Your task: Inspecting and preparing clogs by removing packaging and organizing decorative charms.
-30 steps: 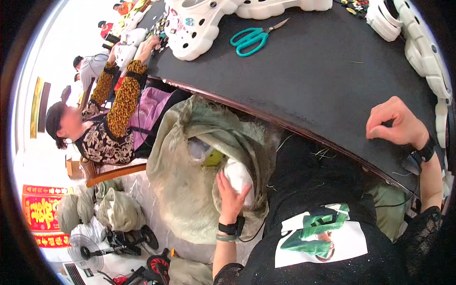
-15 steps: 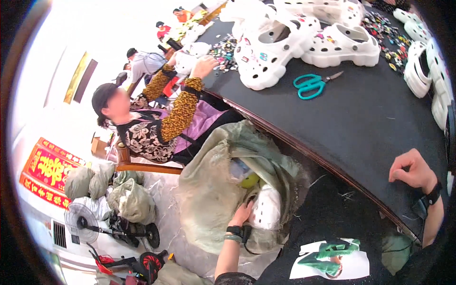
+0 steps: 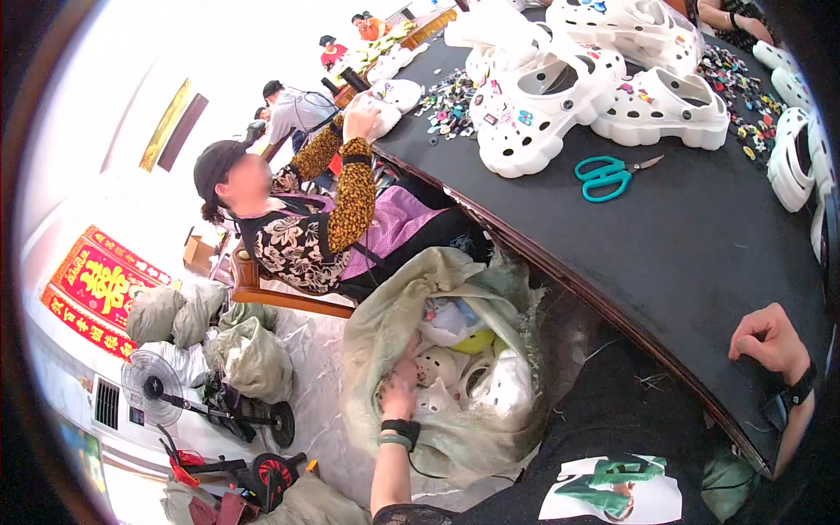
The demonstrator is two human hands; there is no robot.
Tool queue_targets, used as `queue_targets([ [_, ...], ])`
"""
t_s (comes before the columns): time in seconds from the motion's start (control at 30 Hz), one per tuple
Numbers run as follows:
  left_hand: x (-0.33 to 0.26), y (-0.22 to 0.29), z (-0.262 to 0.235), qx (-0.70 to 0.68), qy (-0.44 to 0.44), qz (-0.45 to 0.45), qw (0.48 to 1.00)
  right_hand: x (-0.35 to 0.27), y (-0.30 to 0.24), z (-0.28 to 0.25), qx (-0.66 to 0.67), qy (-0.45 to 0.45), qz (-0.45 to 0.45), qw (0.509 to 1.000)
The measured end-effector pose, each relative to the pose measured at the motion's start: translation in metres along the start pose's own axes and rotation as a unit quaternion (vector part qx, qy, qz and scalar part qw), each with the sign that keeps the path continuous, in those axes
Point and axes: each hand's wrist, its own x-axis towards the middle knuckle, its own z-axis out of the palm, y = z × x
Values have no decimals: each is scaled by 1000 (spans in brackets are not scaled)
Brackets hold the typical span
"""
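Our left hand (image 3: 400,390) has shifted from the white foam clog it was touching half a second ago to the left inner side of the big, pale grey-green woven sack (image 3: 372,328), and more of the contents now shows. We see its fingers reaching into the mouth, blurred against cloth and shoes, so we cannot tell whether they grasp anything or merely press. Just beside them on the right lie rounded, off-white foam clogs pierced with holes (image 3: 439,365), jumbled together; farther right is a white clog that looks wrapped in thin film (image 3: 511,385), probably to keep it clean. Beyond the fingertips sit a translucent plastic bag (image 3: 448,321) and a rounded yellow-green item (image 3: 474,342). We judge that the wrist against the soft rim helps hold the sack spread. Our right hand (image 3: 773,343) has its fingers curled in, apparently around nothing, by the near edge of the dark-topped table (image 3: 665,262), perhaps as a brace. Well ahead and left of those fingers, teal-handled scissors (image 3: 622,168) lie flat beside thick-soled white clogs with colourful charms (image 3: 512,122), seemingly kept handy.
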Motion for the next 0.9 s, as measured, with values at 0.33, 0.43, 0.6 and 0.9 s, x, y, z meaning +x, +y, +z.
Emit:
queue_targets([
  [0.33,-42,76,26,-176,-230,197,937,-4,1,0,11,-10,-20,1000],
  [0.43,-49,60,29,-148,-39,160,975,-1,0,1,20,-19,-11,1000],
  [0.6,-35,31,62,-166,-66,175,968,-1,-1,0,28,-23,-9,999],
  [0.9,-75,32,41,-386,178,93,900,-3,-3,-1,30,-13,7,999],
])
